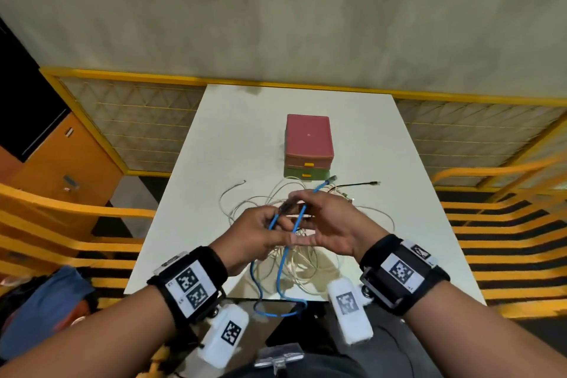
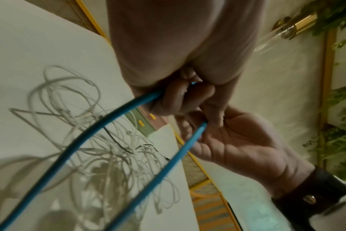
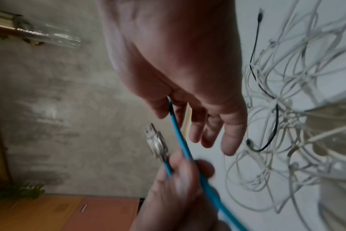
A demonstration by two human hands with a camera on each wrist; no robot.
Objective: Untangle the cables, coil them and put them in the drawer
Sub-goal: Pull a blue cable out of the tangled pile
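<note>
Early stage of the task. The blue network cable point(image 1: 285, 258) is lifted clear of the heap and held above the desk point(image 1: 399, 224) between both hands, its long loop hanging past the near desk edge. The left hand point(image 1: 256, 235) pinches one run of it near an end, with the fingers point(image 2: 174, 96) curled round the cord; the clear plug point(image 3: 155, 140) at that end shows in the right wrist view. The right hand point(image 1: 329, 224) holds the other run between thumb and forefinger, its remaining fingers point(image 3: 225, 132) loosely extended; a second plug point(image 1: 331, 178) projects beyond it.

No coil is formed yet, so this cable appears freed but unwound. The white cables point(image 1: 300, 267) lie knotted together on the desk beneath the hands, with a thin black cable point(image 1: 359, 184) running through them toward the right. The small drawer unit point(image 1: 308, 144) stands behind the heap, both yellow-handled drawers shut. Judged remaining: coil the blue cable, separate and coil the rest, open a drawer, stow all.
</note>
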